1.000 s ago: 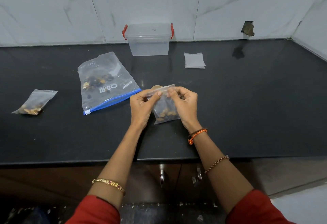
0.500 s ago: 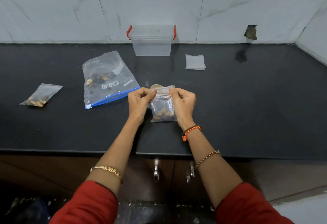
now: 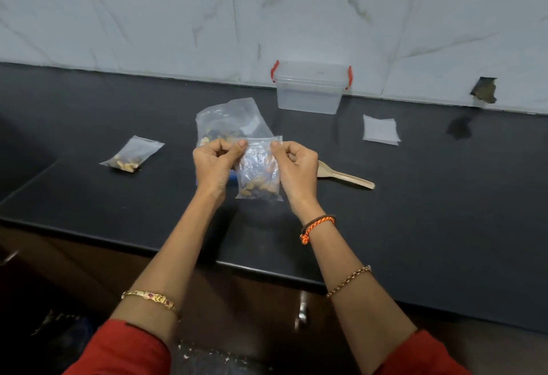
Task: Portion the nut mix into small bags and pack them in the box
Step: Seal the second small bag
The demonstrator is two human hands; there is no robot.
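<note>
A small clear bag [image 3: 259, 171] with nuts at its bottom hangs upright above the black counter [image 3: 430, 211]. My left hand [image 3: 216, 164] pinches its top left corner and my right hand [image 3: 296, 167] pinches its top right corner. Behind my left hand lies the large zip bag of nut mix [image 3: 228, 121], partly hidden. A filled small bag [image 3: 132, 154] lies to the left. The clear lidded box [image 3: 310, 87] with red clips stands against the wall.
A wooden spoon [image 3: 347, 178] lies just right of my right hand. A stack of small flat bags [image 3: 380, 129] sits right of the box. A marble-tiled wall with a dark hole [image 3: 484, 93] runs behind. The counter's front edge is near my forearms.
Both hands have lifted the small bag a little off the counter, still pinching its top edge. The view has swung, and the wooden spoon now shows.
</note>
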